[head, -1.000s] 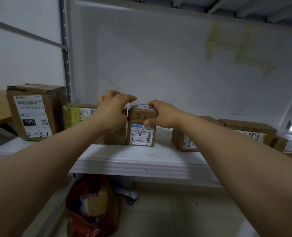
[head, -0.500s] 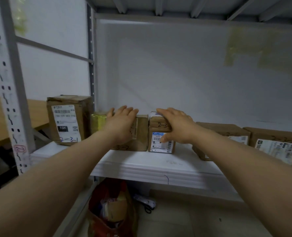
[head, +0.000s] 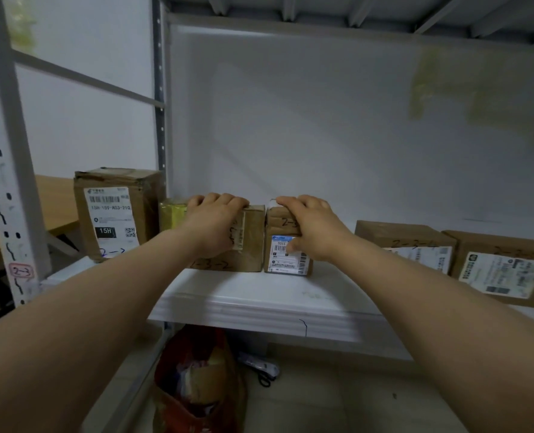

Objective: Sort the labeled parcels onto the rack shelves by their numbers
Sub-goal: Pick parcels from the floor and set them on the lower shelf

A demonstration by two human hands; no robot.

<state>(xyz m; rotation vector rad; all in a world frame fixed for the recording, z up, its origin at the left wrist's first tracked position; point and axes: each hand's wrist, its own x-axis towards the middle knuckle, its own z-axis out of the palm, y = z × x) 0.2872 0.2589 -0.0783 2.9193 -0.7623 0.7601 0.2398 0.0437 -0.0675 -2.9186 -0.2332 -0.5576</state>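
Here, both hands are at the centre of the frame, on two parcels that stand side by side on the white shelf.

1. Left hand: palm against the front face of the wide parcel, fingers close together and bent over its top front edge. The thumb is not visible.
2. Right hand: fingers close together and hooked over the top of the small parcel, thumb pressed on the front face at the upper right of the printed label. The hand grips this parcel from above and in front.
3. Small parcel: upright, just right of centre, its left side touching or very nearly touching the wide parcel. Handwriting on the top front starts "2-3"; the rest is covered by the hand.
4. Wide parcel: marked "2-3-2" along its lower front, with yellow tape at its left end.

Other items on the shelf:
- tall parcel at centre left, label facing out, just beside the wide parcel;
- flat parcel and end parcel at centre right, side by side and apart from the small parcel.

The rack post at the left edge carries a tag reading "2-3". Below the shelf, at bottom centre, a red bag sits on the floor with scissors to its right.
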